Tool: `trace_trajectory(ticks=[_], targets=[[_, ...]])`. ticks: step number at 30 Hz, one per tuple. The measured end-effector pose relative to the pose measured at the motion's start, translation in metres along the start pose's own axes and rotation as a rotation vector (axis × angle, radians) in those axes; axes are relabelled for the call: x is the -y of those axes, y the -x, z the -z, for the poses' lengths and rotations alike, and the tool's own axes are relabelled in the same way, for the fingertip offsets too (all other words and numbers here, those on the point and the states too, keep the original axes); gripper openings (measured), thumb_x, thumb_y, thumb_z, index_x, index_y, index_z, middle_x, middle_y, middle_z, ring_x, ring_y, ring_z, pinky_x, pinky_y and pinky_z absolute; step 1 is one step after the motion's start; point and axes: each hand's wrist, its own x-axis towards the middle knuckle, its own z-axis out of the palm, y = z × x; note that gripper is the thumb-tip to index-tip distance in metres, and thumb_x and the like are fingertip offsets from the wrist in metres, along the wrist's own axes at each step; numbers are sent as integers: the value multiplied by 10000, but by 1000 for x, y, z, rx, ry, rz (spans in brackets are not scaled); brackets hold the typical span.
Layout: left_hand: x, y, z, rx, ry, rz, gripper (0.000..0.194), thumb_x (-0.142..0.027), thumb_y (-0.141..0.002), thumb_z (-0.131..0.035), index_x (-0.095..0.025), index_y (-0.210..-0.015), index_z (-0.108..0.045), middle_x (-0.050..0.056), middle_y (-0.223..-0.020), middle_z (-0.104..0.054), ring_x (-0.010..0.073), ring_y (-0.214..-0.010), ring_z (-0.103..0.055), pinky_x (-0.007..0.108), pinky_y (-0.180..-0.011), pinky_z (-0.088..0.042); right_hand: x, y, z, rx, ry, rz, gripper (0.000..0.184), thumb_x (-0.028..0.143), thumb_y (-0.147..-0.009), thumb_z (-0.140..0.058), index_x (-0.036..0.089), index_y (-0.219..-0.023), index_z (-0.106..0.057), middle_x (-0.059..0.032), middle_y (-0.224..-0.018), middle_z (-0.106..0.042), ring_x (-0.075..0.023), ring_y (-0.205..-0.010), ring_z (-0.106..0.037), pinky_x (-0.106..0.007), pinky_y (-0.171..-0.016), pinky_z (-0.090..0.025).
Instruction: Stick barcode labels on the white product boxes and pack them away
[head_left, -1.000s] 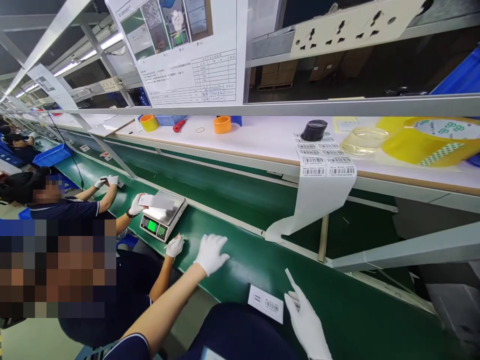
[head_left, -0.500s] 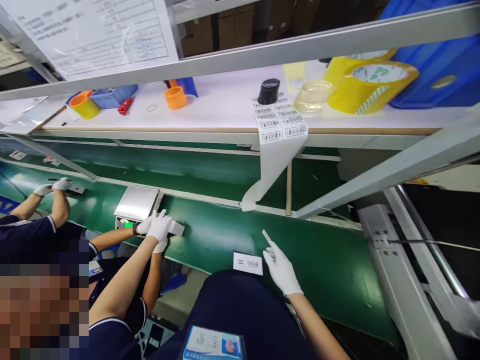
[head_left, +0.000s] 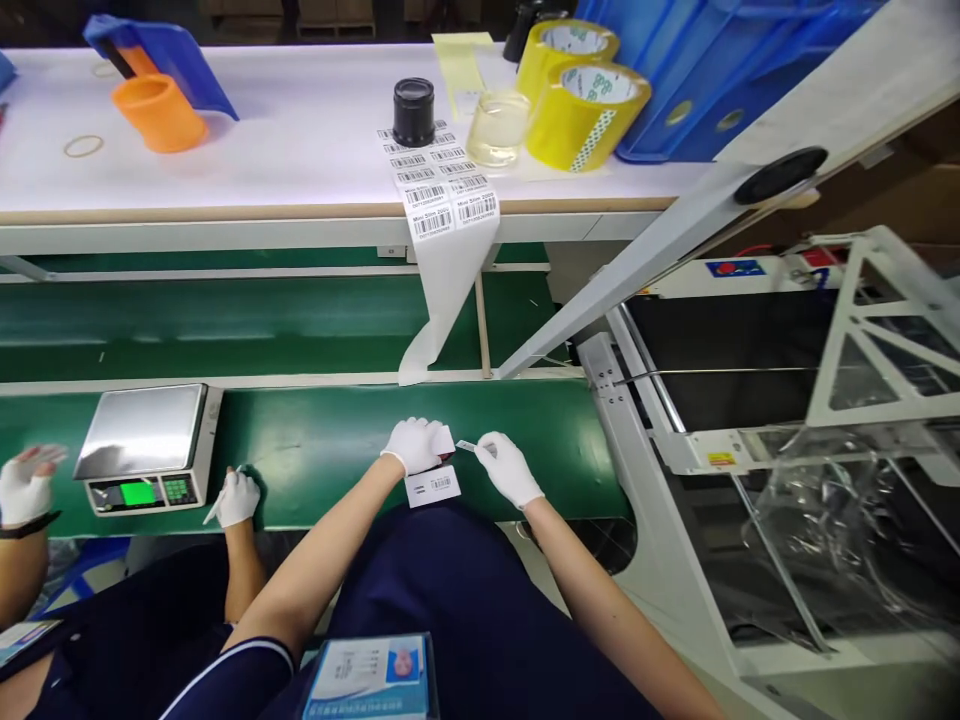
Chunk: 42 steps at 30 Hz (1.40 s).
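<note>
My gloved left hand (head_left: pixel 414 445) is closed on a small white box (head_left: pixel 445 440) with a dark red side, low over the green belt. Between the fingertips of my gloved right hand (head_left: pixel 510 468) is a small white barcode label (head_left: pixel 466 445), its free end pointing at that box with a slight gap. A second white box (head_left: pixel 433 486) with printed barcodes lies flat just below my left hand, at the belt's near edge. A strip of barcode labels (head_left: pixel 454 215) hangs off the shelf above.
On the shelf (head_left: pixel 300 150), a black cylinder (head_left: pixel 413 112) sits on the label strip beside yellow tape rolls (head_left: pixel 589 115). To the left stands a scale (head_left: pixel 142 440), with a co-worker's gloved hands (head_left: pixel 236 498) near it. A slanted metal post (head_left: pixel 600 290) and machine frame (head_left: pixel 660 500) bound the right.
My left hand has come back from the co-worker's hands by the scale, bringing a white box in front of me. My right hand still holds the label. The view has turned right.
</note>
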Motion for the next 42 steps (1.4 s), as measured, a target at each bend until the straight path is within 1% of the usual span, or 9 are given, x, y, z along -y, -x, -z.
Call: trace_trajectory(ticks=[2,5,9,13,19,26,30,36,42], targets=[[3,-2,-6,96,67,-59,713,-556,-793,-743,-222,-1413,-624,172,-1287,-693,390,-1177,-639,484,-985,-517,0,1,7,64,51,8,222,424,-896,-487,225,-866,-581,-40,-938,-620,-202,-872,-614,-356,-861,-492],[26,9,-14,191,314,-121,744,-432,-780,-770,-240,-1478,-599,126,-1449,-648,343,-1312,-609,423,-1111,-482,4,3,13,205,61,-44,173,375,-942,-443,238,-906,-541,8,-806,-622,-173,-759,-578,-301,-754,-445],[54,28,-34,163,731,-38,841,-360,-752,-791,-177,-1535,-541,123,-1505,-618,315,-1347,-599,385,-1168,-456,15,-1,5,269,73,-47,127,288,-955,-423,241,-893,-523,47,-667,-554,-152,-671,-533,-269,-694,-391],[60,36,-54,120,986,7,847,-362,-739,-824,-175,-1520,-553,129,-1550,-578,324,-1378,-571,428,-1186,-452,23,-13,-15,301,120,21,112,260,-936,-456,228,-877,-545,32,-720,-592,-152,-705,-535,-267,-700,-383],[60,36,-58,105,1038,-13,817,-330,-747,-830,-180,-1508,-573,136,-1547,-582,328,-1379,-569,452,-1194,-446,23,-20,-34,312,262,93,170,249,-948,-455,207,-882,-605,-8,-772,-642,-166,-749,-547,-272,-726,-378],[63,34,-59,111,1034,3,841,-354,-749,-837,-150,-1516,-560,149,-1556,-569,315,-1401,-555,446,-1233,-400,17,-21,-38,291,349,136,187,213,-966,-453,194,-903,-628,-35,-855,-674,-174,-809,-562,-276,-774,-379],[64,32,-60,117,1028,8,836,-356,-749,-839,-168,-1516,-564,135,-1563,-566,316,-1414,-544,447,-1242,-390,16,-23,-40,294,355,133,197,210,-977,-460,193,-910,-644,-40,-878,-696,-174,-822,-567,-276,-774,-373],[64,31,-60,124,1036,10,840,-342,-739,-838,-164,-1514,-566,134,-1548,-583,327,-1395,-559,444,-1216,-423,15,-26,-41,288,385,125,178,194,-971,-472,195,-887,-628,-44,-889,-704,-181,-838,-589,-278,-788,-383],[64,30,-60,129,1028,2,842,-355,-737,-840,-172,-1512,-568,132,-1542,-590,325,-1383,-569,450,-1211,-428,25,-23,-47,282,504,117,215,194,-999,-423,194,-921,-623,-73,-957,-726,-190,-868,-612,-288,-786,-397]])
